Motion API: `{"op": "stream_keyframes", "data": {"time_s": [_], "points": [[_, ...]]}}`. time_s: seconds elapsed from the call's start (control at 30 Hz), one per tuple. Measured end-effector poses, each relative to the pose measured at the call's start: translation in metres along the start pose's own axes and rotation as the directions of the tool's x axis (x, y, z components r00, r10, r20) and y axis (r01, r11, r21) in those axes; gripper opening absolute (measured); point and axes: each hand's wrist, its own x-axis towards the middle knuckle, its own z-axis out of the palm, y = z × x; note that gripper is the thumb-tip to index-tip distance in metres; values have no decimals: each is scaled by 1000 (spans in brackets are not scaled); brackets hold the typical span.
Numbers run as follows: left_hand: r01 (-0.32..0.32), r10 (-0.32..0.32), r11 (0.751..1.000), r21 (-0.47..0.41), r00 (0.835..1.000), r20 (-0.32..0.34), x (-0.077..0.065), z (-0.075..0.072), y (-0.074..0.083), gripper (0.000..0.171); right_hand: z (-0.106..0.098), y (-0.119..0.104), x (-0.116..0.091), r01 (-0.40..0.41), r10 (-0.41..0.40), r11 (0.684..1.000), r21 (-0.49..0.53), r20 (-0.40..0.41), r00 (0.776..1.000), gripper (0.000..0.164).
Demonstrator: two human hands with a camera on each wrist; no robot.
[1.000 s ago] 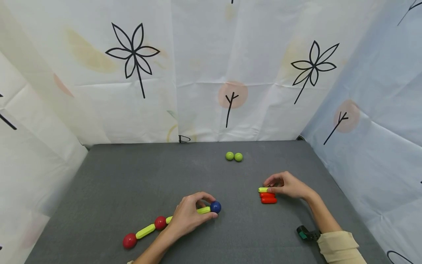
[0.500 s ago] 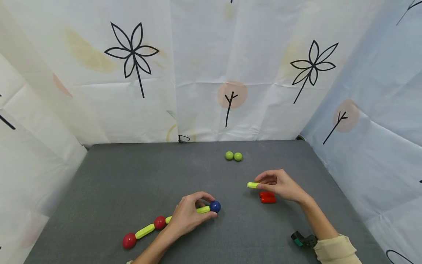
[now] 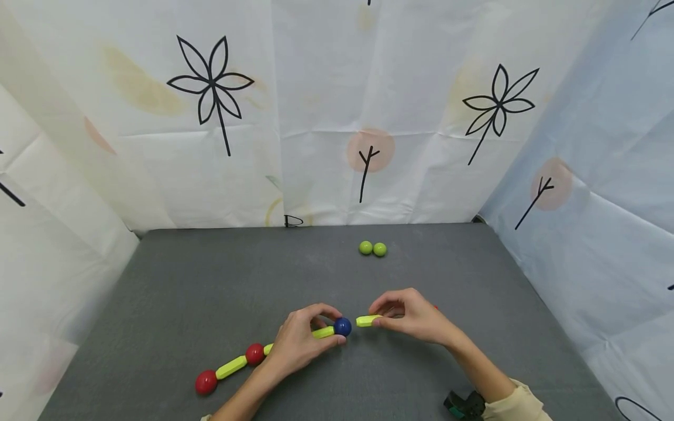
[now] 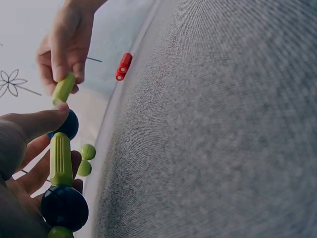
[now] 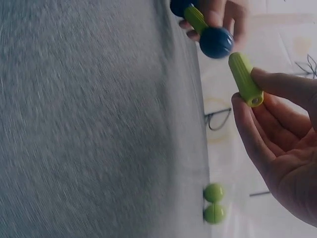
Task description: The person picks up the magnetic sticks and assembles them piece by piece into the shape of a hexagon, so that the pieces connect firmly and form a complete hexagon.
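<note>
My left hand [image 3: 302, 338] pinches the right end of a chain of balls and yellow-green rods, with thumb and fingers about its last blue ball [image 3: 342, 327]. Down to the left the chain continues with a yellow-green rod [image 3: 231, 368] between two red balls [image 3: 206, 382]. A second blue ball [image 4: 64, 208], hidden by the hand in the head view, shows in the left wrist view. Between thumb and fingertips, my right hand [image 3: 413, 316] pinches a loose yellow-green rod [image 5: 243, 79]. Its near end points at the blue ball, a small gap apart.
Two green balls [image 3: 372, 249] sit together toward the back of the grey table [image 3: 237, 275]. Two red rods [image 4: 124, 66] lie side by side, mostly behind my right hand in the head view. White printed cloth [image 3: 316, 117] walls the back and sides.
My right hand has lifted the yellow-green rod from beside the red rods and carried it left, close to the blue ball. The left hand has stayed nearly still.
</note>
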Motion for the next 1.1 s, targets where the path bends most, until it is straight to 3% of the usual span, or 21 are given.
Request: {"op": "stream_keyframes", "data": {"time_s": [0.17,0.47,0.7,0.9,1.1], "points": [[-9,9,1000,-6,1000,-9,0,0,1,32,12,-2,5,1,-1,999,-50,-5,1000,21],[-25,26,999,28,1000,-12,0,3,5,34,23,-4,8,11,-13,999,-36,-47,999,20],[-85,84,996,-30,996,-30,3,9,8,30,29,-9,16,1,-2,999,-45,-19,1000,19],[-99,97,994,-51,994,-42,3,9,7,29,14,-7,29,19,-19,997,-70,-2,1000,26],[-86,85,995,-56,996,-21,3,9,8,29,-16,-2,50,-27,23,995,-99,-39,999,27]]}}
